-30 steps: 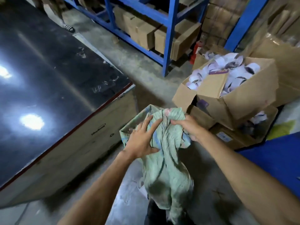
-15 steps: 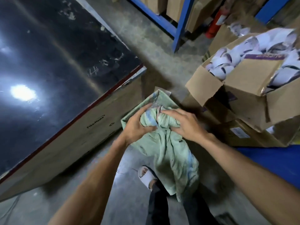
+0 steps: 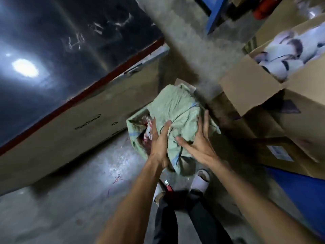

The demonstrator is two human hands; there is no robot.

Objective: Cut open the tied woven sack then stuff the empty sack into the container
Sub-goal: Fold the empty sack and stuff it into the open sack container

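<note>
The empty pale green woven sack (image 3: 175, 110) is bunched into a crumpled heap on the floor container (image 3: 135, 124), which is itself lined with green sack and shows red and clear plastic scraps inside. My left hand (image 3: 159, 143) presses on the heap's left side with fingers laid flat against it. My right hand (image 3: 198, 143) presses on its right side, fingers spread. Part of the sack hangs over the container's near edge toward my feet.
A big black-topped crate (image 3: 70, 120) stands at the left. Open cardboard boxes (image 3: 263, 88) of white rolls are stacked at the right, a blue surface (image 3: 302, 194) below them. Blue rack legs (image 3: 213, 16) stand behind. A red-handled tool (image 3: 168, 186) sticks up by my legs.
My hands have pushed the bunched sack down and forward onto the container, and the fingers have spread from gripping to pressing. The camera has tilted further down, showing both my feet.
</note>
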